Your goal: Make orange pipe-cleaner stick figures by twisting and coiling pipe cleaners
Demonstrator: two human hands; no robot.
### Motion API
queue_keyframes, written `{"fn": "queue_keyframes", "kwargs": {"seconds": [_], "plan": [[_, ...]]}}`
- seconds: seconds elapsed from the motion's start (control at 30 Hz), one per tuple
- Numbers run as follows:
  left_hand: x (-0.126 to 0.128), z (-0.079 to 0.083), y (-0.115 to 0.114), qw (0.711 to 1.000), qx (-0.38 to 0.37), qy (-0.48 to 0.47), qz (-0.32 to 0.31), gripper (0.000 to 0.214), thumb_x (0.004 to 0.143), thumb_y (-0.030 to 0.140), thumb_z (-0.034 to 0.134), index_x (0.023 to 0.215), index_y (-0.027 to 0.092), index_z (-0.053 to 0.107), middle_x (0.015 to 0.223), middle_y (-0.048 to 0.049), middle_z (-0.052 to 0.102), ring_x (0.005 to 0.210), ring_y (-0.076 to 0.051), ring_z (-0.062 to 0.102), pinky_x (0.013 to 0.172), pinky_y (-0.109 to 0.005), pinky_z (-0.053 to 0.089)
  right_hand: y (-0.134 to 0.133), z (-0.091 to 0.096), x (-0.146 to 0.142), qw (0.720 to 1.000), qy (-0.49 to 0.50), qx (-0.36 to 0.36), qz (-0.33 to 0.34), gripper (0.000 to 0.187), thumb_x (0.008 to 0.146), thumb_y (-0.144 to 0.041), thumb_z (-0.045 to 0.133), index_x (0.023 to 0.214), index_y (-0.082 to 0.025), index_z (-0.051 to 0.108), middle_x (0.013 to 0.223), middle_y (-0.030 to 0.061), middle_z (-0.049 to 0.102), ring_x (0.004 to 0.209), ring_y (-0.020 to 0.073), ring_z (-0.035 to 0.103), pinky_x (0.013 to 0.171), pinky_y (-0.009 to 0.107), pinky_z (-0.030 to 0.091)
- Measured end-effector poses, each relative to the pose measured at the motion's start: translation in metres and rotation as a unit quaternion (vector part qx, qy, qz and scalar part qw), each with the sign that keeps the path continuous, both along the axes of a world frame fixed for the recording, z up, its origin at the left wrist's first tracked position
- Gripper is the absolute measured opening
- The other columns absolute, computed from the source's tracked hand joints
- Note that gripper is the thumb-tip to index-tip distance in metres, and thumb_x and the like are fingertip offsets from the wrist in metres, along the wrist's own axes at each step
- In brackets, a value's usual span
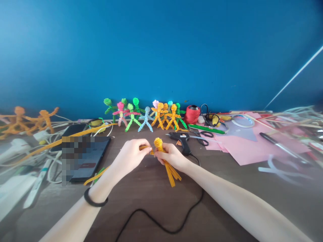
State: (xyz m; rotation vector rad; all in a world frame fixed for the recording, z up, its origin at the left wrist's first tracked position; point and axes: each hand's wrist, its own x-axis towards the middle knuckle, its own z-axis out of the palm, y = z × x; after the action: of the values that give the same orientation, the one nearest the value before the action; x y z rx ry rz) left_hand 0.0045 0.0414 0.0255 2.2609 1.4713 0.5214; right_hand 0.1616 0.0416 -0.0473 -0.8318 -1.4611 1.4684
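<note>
Above the middle of the table, my right hand is closed around the body of a yellow-orange doll made of strips. Its round wound head points up, and loose flat strips hang out below my fingers. To its left, my left hand pinches an orange strip at the doll's side, where a short wrapped arm shows. A black band circles my left wrist. The doll's middle is hidden behind my right fingers.
Finished-looking figures in several colours stand along the blue wall. A black glue gun lies behind my right hand, its cord looping in front. A tablet lies left, pink paper right, beside a red spool.
</note>
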Motion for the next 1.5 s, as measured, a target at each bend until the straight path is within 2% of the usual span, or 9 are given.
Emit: {"fn": "queue_keyframes", "kwargs": {"seconds": [0.17, 0.37, 0.6, 0.83, 1.13, 1.3, 1.5], "plan": [[0.0032, 0.0007, -0.0048, 1.000, -0.009, -0.023, -0.013, 0.020, 0.074, 0.029, 0.042, 0.066, 0.021, 0.058, 0.066, 0.0028, 0.065, 0.061, -0.015, 0.057, 0.059, -0.024, 0.037, 0.0020, -0.0025, -0.0001, 0.999, -0.023, 0.018, -0.045, 0.010, 0.073, -0.022, 0.051, 0.067, -0.016, 0.047, 0.043, -0.0067, 0.045, 0.041, 0.0068, 0.040, 0.046, 0.021, 0.031], [0.0030, -0.0027, -0.0035, 0.996, -0.069, -0.048, -0.017, 0.023, 0.074, 0.032, 0.041, 0.064, 0.020, 0.057, 0.065, 0.0013, 0.064, 0.058, -0.015, 0.055, 0.056, -0.025, 0.036, 0.0033, -0.0016, -0.0007, 0.997, 0.014, -0.007, -0.081, 0.015, 0.074, -0.029, 0.052, 0.068, -0.016, 0.046, 0.044, -0.0065, 0.045, 0.041, 0.0069, 0.039, 0.046, 0.022, 0.031], [0.0014, -0.0043, -0.0014, 0.995, -0.088, -0.037, -0.036, 0.022, 0.073, 0.032, 0.042, 0.064, 0.020, 0.057, 0.065, 0.0011, 0.064, 0.060, -0.016, 0.055, 0.056, -0.025, 0.036, 0.0039, -0.0007, -0.0008, 0.990, 0.120, -0.056, -0.041, 0.018, 0.071, -0.031, 0.057, 0.068, -0.016, 0.047, 0.043, -0.0065, 0.044, 0.040, 0.0067, 0.037, 0.045, 0.022, 0.028], [0.0006, -0.0026, -0.0010, 0.998, -0.054, 0.026, -0.032, 0.019, 0.071, 0.025, 0.042, 0.063, 0.021, 0.058, 0.061, 0.0021, 0.063, 0.055, -0.015, 0.054, 0.054, -0.024, 0.033, 0.0028, 0.0019, -0.0002, 0.977, 0.184, -0.112, -0.004, 0.016, 0.069, -0.025, 0.059, 0.066, -0.016, 0.047, 0.039, -0.0061, 0.043, 0.038, 0.0070, 0.037, 0.044, 0.023, 0.025], [-0.0030, -0.0074, 0.0035, 0.994, 0.016, 0.105, 0.008, 0.024, 0.076, 0.032, 0.041, 0.069, 0.024, 0.062, 0.073, -0.0017, 0.066, 0.069, -0.020, 0.057, 0.060, -0.027, 0.034, 0.0022, 0.0011, 0.0012, 0.973, 0.198, -0.105, 0.057, 0.009, 0.072, -0.019, 0.056, 0.066, -0.014, 0.050, 0.039, -0.0054, 0.045, 0.036, 0.0059, 0.037, 0.044, 0.022, 0.022], [-0.0032, -0.0086, 0.0033, 0.984, 0.061, 0.161, 0.034, 0.021, 0.077, 0.030, 0.042, 0.073, 0.023, 0.061, 0.077, -0.0043, 0.063, 0.077, -0.021, 0.055, 0.064, -0.029, 0.035, 0.0020, 0.0015, 0.0017, 0.980, 0.155, -0.093, 0.079, 0.009, 0.070, -0.019, 0.056, 0.067, -0.014, 0.050, 0.038, -0.0055, 0.046, 0.036, 0.0059, 0.037, 0.043, 0.022, 0.022], [-0.0016, -0.0073, 0.0019, 0.987, 0.092, 0.135, 0.008, 0.020, 0.079, 0.026, 0.040, 0.069, 0.021, 0.057, 0.072, -0.0018, 0.060, 0.077, -0.019, 0.053, 0.064, -0.027, 0.036, 0.0002, 0.0005, 0.0010, 0.994, 0.072, -0.052, 0.061, 0.008, 0.071, -0.019, 0.056, 0.067, -0.013, 0.052, 0.038, -0.0064, 0.046, 0.037, 0.0055, 0.037, 0.043, 0.021, 0.024]]}}
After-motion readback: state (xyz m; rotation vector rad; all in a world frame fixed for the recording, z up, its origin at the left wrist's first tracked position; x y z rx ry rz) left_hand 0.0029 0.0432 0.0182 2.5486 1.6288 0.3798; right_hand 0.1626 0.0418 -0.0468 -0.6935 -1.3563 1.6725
